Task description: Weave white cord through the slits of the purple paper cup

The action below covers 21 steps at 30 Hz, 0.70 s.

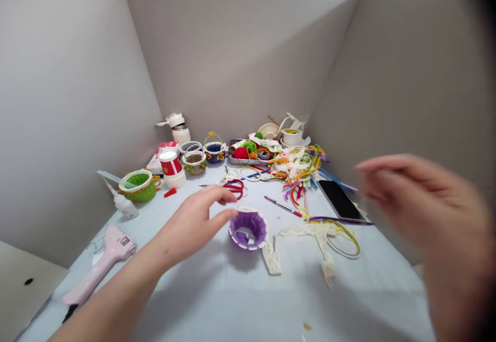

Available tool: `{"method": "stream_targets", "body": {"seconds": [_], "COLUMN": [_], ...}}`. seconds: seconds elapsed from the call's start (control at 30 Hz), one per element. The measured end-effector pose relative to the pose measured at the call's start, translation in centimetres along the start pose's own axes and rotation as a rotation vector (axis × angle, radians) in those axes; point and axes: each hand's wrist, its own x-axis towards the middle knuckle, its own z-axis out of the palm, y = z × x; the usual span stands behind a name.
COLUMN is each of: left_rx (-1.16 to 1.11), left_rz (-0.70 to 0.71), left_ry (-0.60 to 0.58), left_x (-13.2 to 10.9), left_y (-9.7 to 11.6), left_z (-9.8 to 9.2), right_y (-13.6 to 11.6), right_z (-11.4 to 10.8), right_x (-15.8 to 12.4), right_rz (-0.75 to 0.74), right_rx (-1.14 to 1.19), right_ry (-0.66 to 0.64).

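Observation:
A small purple cup [248, 228] trimmed with white lace stands on the pale table [217, 295] in the middle. My left hand [196, 220] reaches to it from the left, fingers stretched out, a fingertip touching its rim. A strip of white lace [298, 238] trails from the cup to the right. My right hand [422, 202] is raised close to the camera at the right, blurred, fingers extended and holding nothing I can see.
A pink glue gun [103, 262] lies at the left. A green basket [139, 184], a glue bottle [124, 202], a red-and-white cup [171, 169], small decorated baskets [214, 150], a tray of yarn [251, 151], coloured cords [298, 169], red scissors [234, 187], a pen [281, 206] and a phone [340, 200] crowd the back. Grey walls enclose the table.

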Motion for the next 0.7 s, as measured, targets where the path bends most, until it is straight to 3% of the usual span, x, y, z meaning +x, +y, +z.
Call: {"method": "stream_targets", "body": {"seconds": [0.07, 0.13, 0.27, 0.4, 0.7], "left_rx": [-0.050, -0.170, -0.322, -0.361, -0.344], "left_rz": [-0.102, -0.189, -0.278, -0.252, -0.269], "left_ry": [0.072, 0.065, 0.073, 0.043, 0.014], "left_x": [2.6, 4.2, 4.8, 4.5, 4.2], "left_y": [-0.9, -2.1, -3.9, -4.0, -4.6], "left_z": [1.7, 3.4, 5.6, 6.5, 7.7], "right_y": [0.3, 0.8, 2.5, 3.7, 4.2], "right_z": [3.8, 7.8, 13.4, 14.8, 14.6], "right_x": [-1.2, -1.8, -1.9, -1.6, -1.8], "right_rz": [0.060, 0.090, 0.171, 0.203, 0.171], "right_rx": [-0.048, -0.084, -0.122, -0.105, -0.198], "right_ry": [-0.249, -0.494, -0.624, -0.671, -0.704]}}
